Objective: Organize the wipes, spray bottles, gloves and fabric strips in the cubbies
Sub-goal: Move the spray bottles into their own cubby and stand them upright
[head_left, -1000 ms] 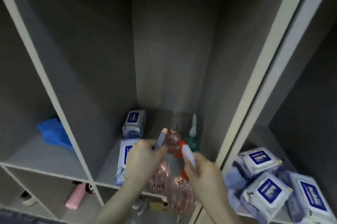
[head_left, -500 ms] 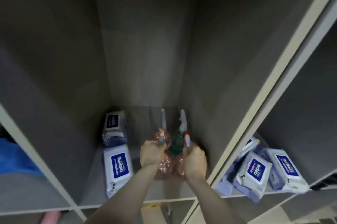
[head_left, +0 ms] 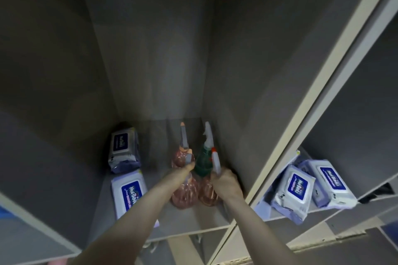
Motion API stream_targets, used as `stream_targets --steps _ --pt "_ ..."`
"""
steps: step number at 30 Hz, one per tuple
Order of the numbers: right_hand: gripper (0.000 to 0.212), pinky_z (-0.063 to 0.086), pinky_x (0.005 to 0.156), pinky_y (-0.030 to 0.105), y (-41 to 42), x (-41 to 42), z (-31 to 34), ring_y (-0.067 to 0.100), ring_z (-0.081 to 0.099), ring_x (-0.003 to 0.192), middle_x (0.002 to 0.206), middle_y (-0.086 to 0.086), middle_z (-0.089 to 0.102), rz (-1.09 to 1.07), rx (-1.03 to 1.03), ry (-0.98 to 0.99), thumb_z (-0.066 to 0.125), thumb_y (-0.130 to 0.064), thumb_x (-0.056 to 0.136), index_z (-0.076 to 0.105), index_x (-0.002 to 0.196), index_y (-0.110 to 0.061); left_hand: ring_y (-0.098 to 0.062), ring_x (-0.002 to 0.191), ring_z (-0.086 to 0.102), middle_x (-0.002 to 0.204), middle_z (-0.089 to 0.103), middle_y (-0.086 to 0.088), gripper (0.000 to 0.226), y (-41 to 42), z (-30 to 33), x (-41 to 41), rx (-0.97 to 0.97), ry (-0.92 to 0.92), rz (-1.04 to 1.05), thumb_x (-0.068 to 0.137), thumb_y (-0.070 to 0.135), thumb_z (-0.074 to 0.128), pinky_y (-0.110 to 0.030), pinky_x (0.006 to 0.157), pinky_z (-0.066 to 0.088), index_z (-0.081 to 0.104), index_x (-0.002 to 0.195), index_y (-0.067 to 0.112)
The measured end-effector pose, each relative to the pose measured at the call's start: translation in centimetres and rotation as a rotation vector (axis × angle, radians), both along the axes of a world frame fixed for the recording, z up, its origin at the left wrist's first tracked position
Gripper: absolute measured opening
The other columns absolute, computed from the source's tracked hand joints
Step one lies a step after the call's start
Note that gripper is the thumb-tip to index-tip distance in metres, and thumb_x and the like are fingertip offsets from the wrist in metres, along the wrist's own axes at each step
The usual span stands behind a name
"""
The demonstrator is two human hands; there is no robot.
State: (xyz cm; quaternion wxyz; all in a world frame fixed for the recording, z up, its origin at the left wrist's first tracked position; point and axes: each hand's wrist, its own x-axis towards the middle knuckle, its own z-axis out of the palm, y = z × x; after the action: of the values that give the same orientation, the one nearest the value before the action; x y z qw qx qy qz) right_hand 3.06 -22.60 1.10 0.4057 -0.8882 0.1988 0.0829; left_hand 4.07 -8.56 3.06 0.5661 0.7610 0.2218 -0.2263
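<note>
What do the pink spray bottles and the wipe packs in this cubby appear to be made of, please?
Pink spray bottles: likely clear tinted plastic, glossy; light glints on ribbed bodies. Wipe packs: soft plastic film, slightly shiny; it crinkles at the ends.

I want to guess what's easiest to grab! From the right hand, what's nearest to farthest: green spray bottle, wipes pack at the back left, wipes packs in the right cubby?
1. Dark green plastic spray bottle, just left of the right hand.
2. White-and-blue wipes packs in the right cubby, past the divider.
3. White-and-blue wipes pack, back left corner.

"HuiBaiLi" on blue labels: wipes pack [head_left: 129,194] in middle cubby, wipes packs [head_left: 295,189] right cubby.
</note>
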Motion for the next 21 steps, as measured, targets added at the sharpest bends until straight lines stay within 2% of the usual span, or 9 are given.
stream_targets --steps 1,3,6,9,12,15,17,18,21 --pt "0.034 0.047 0.073 0.027 0.2 0.1 0.1 0.029 0.065 0.099 0.11 0.012 0.067 -0.015 -0.022 -0.007 0.046 -0.031 0.097 0.06 0.115 -0.006 -0.027 0.12 0.052 0.12 0.057 -0.003 0.052 -0.3 -0.2 -0.1 -0.026 0.032 0.005 0.092 0.053 0.047 -0.031 0.086 0.034 0.054 0.127 0.014" --pt "0.035 0.05 0.078 0.032 0.7 0.2 0.1 0.031 0.065 0.101 0.111 0.014 0.066 -0.031 -0.081 -0.032 0.044 -0.032 0.098 0.059 0.112 -0.005 -0.028 0.128 0.046 0.136 0.053 -0.003 0.057 -1.2 -0.7 0.2 -0.043 0.025 0.026 0.095 0.055 0.038 -0.033 0.09 0.036 0.047 0.136 0.016" --pt "0.035 0.051 0.081 0.035 1.4 0.1 0.1 0.031 0.064 0.101 0.111 0.014 0.065 -0.05 -0.175 -0.08 0.043 -0.033 0.098 0.059 0.109 -0.004 -0.031 0.128 0.047 0.141 0.05 -0.01 0.063 -1.9 -0.7 0.3 -0.062 0.011 0.107 0.094 0.059 0.034 -0.041 0.102 0.039 0.043 0.139 0.016" --pt "0.037 0.05 0.08 0.035 1.7 0.0 -0.1 0.032 0.064 0.101 0.109 0.015 0.066 -0.08 -0.225 -0.104 0.044 -0.035 0.098 0.06 0.108 -0.003 -0.034 0.127 0.047 0.143 0.046 -0.012 0.066 -1.8 -0.8 0.4 -0.11 -0.001 0.176 0.093 0.06 0.037 -0.044 0.105 0.04 0.04 0.141 0.015" --pt "0.04 0.05 0.081 0.035 1.9 -0.1 -0.1 0.032 0.065 0.101 0.109 0.014 0.067 -0.063 -0.298 -0.101 0.045 -0.04 0.096 0.062 0.107 -0.004 -0.033 0.128 0.046 0.144 0.044 -0.014 0.065 -1.4 -0.5 0.6 -0.165 -0.006 0.186 0.093 0.056 0.041 -0.042 0.099 0.041 0.039 0.141 0.012" --pt "0.04 0.052 0.077 0.034 1.8 0.1 -0.2 0.03 0.066 0.096 0.105 0.013 0.068 -0.013 -0.309 -0.12 0.048 -0.04 0.094 0.063 0.106 -0.005 -0.028 0.106 0.055 0.131 0.054 -0.014 0.062 -1.1 0.0 0.8 -0.156 -0.022 0.157 0.093 0.053 0.045 -0.036 0.077 0.048 0.041 0.138 0.01" --pt "0.041 0.051 0.075 0.034 1.5 0.2 -0.1 0.031 0.065 0.096 0.105 0.014 0.068 0.01 -0.302 -0.125 0.049 -0.041 0.094 0.063 0.107 -0.005 -0.025 0.095 0.053 0.116 0.057 -0.01 0.058 -0.9 -0.1 0.8 -0.162 -0.06 0.162 0.094 0.049 0.048 -0.032 0.076 0.044 0.044 0.136 0.01" --pt "0.042 0.051 0.076 0.034 1.4 0.2 0.0 0.032 0.065 0.098 0.106 0.014 0.067 0.019 -0.299 -0.117 0.048 -0.041 0.094 0.062 0.107 -0.005 -0.024 0.095 0.053 0.115 0.057 -0.009 0.056 -0.8 -0.2 0.7 -0.167 -0.069 0.162 0.093 0.048 0.049 -0.031 0.079 0.042 0.046 0.135 0.01" --pt "0.041 0.05 0.08 0.034 1.2 0.0 0.3 0.031 0.064 0.101 0.11 0.013 0.067 0.034 -0.252 -0.051 0.048 -0.043 0.093 0.06 0.112 -0.008 -0.028 0.113 0.053 0.129 0.055 -0.011 0.055 -0.4 -0.1 0.2 -0.137 -0.086 0.104 0.094 0.047 0.049 -0.029 0.084 0.04 0.044 0.136 0.012"
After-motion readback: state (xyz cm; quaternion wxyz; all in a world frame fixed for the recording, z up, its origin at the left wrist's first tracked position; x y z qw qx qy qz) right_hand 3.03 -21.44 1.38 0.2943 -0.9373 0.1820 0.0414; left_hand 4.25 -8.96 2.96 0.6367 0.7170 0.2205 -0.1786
